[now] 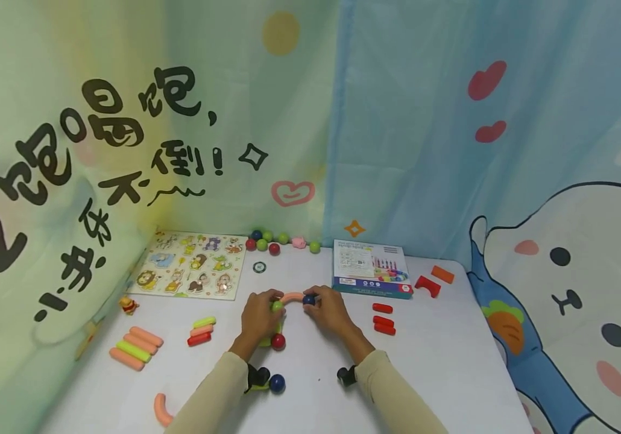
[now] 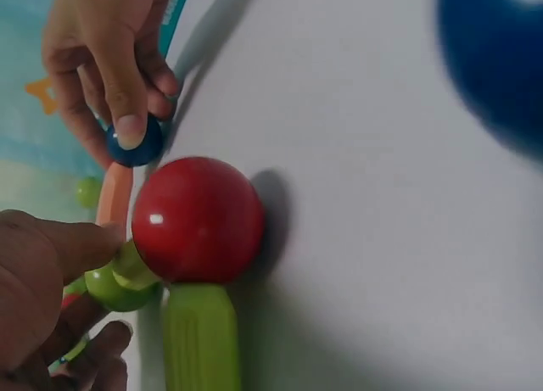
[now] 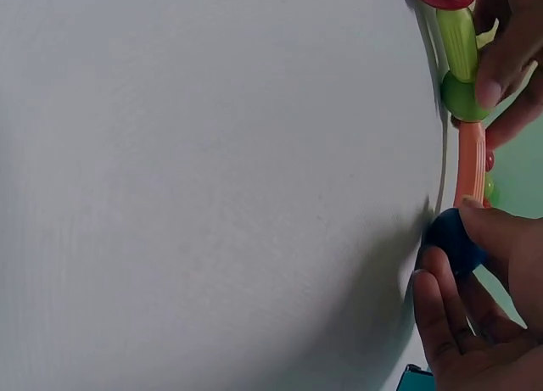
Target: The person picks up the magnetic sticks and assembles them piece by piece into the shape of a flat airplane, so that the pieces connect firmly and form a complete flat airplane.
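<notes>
My left hand (image 1: pixel 258 316) pinches a green ball (image 1: pixel 277 305) in the middle of the table. To its right, my right hand (image 1: pixel 329 310) holds a dark blue ball (image 3: pixel 458 240) between thumb and fingers. A curved orange rod (image 1: pixel 292 297) spans the gap from the green ball to the blue one. From the green ball, a yellow-green rod (image 3: pixel 459 43) leads toward a red ball (image 2: pixel 199 221), where another yellow-green rod (image 2: pixel 202 340) meets it. Nearer me, a second blue ball (image 1: pixel 277 384) lies by the left wrist, at the end of a partly hidden green piece.
Orange and green rods (image 1: pixel 137 348) lie at the left, with shorter rods (image 1: pixel 201 331) nearer the hands. A curved orange rod (image 1: pixel 161 410) sits front left. Red rods (image 1: pixel 383 320) lie right. Behind are an animal picture board (image 1: pixel 188 265), several balls (image 1: pixel 274 249) and a box (image 1: pixel 371 269).
</notes>
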A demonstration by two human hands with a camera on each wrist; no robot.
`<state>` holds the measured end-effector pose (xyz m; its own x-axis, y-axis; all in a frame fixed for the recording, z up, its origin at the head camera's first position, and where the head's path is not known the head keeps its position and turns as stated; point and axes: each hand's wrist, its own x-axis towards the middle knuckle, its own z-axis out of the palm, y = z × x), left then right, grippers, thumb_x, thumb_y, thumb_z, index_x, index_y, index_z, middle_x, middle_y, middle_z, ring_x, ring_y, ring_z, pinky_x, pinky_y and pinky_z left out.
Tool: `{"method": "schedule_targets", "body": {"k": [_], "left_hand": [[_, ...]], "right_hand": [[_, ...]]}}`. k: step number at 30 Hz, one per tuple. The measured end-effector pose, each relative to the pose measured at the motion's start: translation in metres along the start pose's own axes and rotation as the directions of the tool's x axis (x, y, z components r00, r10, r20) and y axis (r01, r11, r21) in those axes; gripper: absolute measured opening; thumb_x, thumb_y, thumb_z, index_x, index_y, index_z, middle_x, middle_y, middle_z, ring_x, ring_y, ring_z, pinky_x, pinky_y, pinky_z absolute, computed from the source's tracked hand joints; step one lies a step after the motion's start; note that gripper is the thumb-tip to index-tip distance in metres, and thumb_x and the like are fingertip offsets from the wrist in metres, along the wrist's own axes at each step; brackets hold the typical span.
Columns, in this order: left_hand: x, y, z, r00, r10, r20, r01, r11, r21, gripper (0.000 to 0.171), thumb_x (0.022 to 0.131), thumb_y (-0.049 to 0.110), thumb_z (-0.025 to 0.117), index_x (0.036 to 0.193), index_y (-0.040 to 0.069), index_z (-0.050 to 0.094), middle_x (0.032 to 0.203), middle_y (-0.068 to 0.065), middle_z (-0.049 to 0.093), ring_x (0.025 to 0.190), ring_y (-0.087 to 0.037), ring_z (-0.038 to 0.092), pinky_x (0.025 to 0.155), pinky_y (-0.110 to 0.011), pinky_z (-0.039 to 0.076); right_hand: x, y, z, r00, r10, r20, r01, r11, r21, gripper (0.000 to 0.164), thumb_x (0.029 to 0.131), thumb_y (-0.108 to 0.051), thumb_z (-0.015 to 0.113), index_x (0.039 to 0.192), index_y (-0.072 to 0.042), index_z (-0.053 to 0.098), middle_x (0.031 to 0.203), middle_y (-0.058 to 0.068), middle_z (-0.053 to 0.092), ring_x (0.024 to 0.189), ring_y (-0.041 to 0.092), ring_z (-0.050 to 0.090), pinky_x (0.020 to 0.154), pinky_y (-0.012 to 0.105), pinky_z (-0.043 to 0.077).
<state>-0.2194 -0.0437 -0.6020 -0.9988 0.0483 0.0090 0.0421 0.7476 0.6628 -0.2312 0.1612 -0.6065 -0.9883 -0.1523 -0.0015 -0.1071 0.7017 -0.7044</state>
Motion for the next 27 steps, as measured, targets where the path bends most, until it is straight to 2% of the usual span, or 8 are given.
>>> {"method": "schedule_targets", "body": {"k": [5,9,13,18,23,27], "left_hand": [[-0.008,-0.008,-0.004,0.998,0.067,-0.013,-0.067,0.998,0.02,0.034,0.092,0.019,0.082,0.125,0.017,0.076,0.12,-0.005,0.077,0.095,-0.021,0.056,0.078,-0.037,0.046],[-0.016,-0.021,-0.016,0.998,0.057,-0.042,-0.055,0.998,0.031,0.033,0.092,0.019,0.081,0.125,0.02,0.076,0.123,-0.004,0.077,0.102,-0.021,0.059,0.083,-0.038,0.049],[-0.025,-0.036,-0.043,0.995,0.034,-0.091,-0.03,0.999,0.044,0.027,0.092,0.017,0.081,0.118,0.018,0.078,0.117,-0.005,0.077,0.102,-0.023,0.06,0.084,-0.042,0.05],[-0.032,-0.065,-0.082,0.99,0.04,-0.137,-0.02,0.99,0.141,0.017,0.088,0.016,0.084,0.104,0.013,0.079,0.102,-0.009,0.077,0.096,-0.029,0.061,0.08,-0.047,0.048],[-0.04,-0.095,-0.113,0.997,-0.037,-0.07,0.052,0.969,0.24,0.021,0.089,0.019,0.084,0.105,0.007,0.077,0.099,-0.013,0.075,0.096,-0.033,0.061,0.082,-0.051,0.047],[-0.044,-0.106,-0.126,0.997,-0.073,0.003,0.07,0.963,0.259,0.027,0.089,0.022,0.085,0.107,0.004,0.075,0.099,-0.015,0.075,0.094,-0.033,0.062,0.081,-0.051,0.049]], "right_hand": [[0.0,0.002,-0.002,1.0,0.015,0.018,-0.015,1.0,0.011,0.029,0.092,-0.017,0.084,0.12,-0.016,0.076,0.106,0.003,0.07,0.084,0.014,0.057,0.074,0.025,0.049],[0.001,0.002,-0.001,0.999,0.014,0.033,-0.015,1.0,0.024,0.029,0.091,-0.018,0.085,0.119,-0.017,0.076,0.103,0.002,0.07,0.083,0.014,0.057,0.073,0.025,0.048],[0.001,0.002,-0.001,0.999,-0.004,0.032,0.003,1.0,0.025,0.03,0.09,-0.017,0.085,0.119,-0.015,0.076,0.103,0.002,0.07,0.084,0.013,0.057,0.073,0.025,0.049],[0.001,0.003,-0.001,0.999,-0.017,0.029,0.016,0.999,0.037,0.029,0.09,-0.016,0.085,0.118,-0.014,0.076,0.104,0.004,0.072,0.084,0.014,0.058,0.074,0.025,0.049],[0.002,0.004,-0.001,0.999,-0.005,0.035,0.004,0.999,0.042,0.029,0.09,-0.016,0.085,0.118,-0.014,0.077,0.105,0.003,0.072,0.085,0.014,0.058,0.075,0.024,0.05],[0.003,0.004,-0.001,0.999,0.014,0.039,-0.016,0.999,0.046,0.029,0.091,-0.016,0.085,0.118,-0.016,0.077,0.105,0.002,0.072,0.086,0.013,0.059,0.076,0.024,0.05]]}}
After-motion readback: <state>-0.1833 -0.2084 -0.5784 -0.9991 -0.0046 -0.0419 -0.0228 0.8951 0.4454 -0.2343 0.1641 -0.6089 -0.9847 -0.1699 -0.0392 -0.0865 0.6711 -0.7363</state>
